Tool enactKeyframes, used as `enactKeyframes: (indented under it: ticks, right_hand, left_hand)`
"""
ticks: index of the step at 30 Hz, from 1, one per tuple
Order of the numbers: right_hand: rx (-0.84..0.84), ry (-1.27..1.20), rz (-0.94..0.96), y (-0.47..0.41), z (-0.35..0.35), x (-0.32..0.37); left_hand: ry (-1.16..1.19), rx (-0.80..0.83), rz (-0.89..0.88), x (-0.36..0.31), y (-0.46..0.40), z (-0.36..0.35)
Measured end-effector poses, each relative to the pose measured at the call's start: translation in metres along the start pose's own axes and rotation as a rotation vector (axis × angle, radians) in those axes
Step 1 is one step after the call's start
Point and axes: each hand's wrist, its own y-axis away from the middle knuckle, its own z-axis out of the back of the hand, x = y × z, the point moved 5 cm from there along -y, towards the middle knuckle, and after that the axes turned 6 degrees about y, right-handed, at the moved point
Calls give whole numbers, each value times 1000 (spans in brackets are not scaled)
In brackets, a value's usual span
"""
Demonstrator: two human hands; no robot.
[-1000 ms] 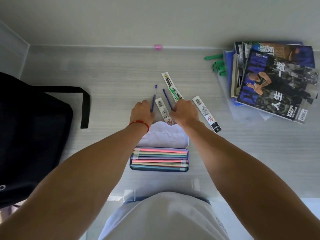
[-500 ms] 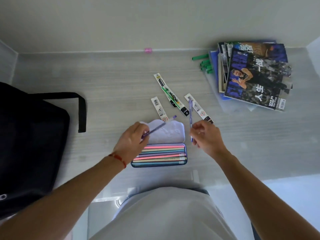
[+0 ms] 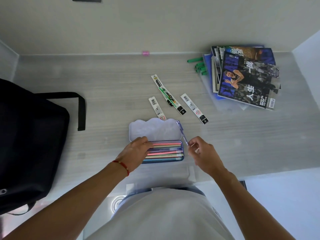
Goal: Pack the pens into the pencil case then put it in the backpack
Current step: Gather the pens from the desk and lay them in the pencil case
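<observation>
An open pencil case (image 3: 182,154) lies on the desk in front of me, its pale lid (image 3: 155,130) folded back, several coloured pens lying lengthwise inside. My left hand (image 3: 135,153) is over the case's left end and holds the end of a purple pen (image 3: 166,150) that lies among the others. Just right of the case, my right hand (image 3: 204,155) pinches a second purple pen (image 3: 182,133), which points up and away from me. A black backpack (image 3: 31,135) lies at the left, its strap on the desk.
Three packaged refills (image 3: 194,108) lie beyond the case lid. A stack of magazines (image 3: 245,77) with green markers (image 3: 199,64) beside it sits at the back right. A small pink object (image 3: 145,53) lies against the back wall.
Both hands picked purple pens from the desk and drew back to the case. The left hand's pen has gone down into the case; the right hand's pen is now beside the case.
</observation>
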Motion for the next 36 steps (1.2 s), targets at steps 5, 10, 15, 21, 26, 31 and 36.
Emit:
enactKeyframes:
  ticks: [5, 10, 15, 21, 26, 31, 36]
  right_hand:
    - [-38, 278, 152, 4, 6, 8]
    - [-63, 468, 321, -3, 5, 28]
    - [-35, 552, 438, -21, -10, 55]
    - [-14, 534, 390, -27, -23, 57]
    - [-43, 532, 348, -21, -28, 52]
    - [-112, 486, 325, -20, -19, 52]
    - [-158, 471, 318, -18, -14, 44]
  left_hand:
    - [131, -81, 46, -4, 6, 3]
    - [213, -258, 137, -4, 16, 19]
    - [181, -243, 150, -9, 12, 15]
    - [148, -251, 201, -7, 8, 10]
    - [142, -240, 235, -8, 6, 8]
    - [106, -282, 254, -4, 9, 11]
    - [153, -264, 236, -8, 8, 7]
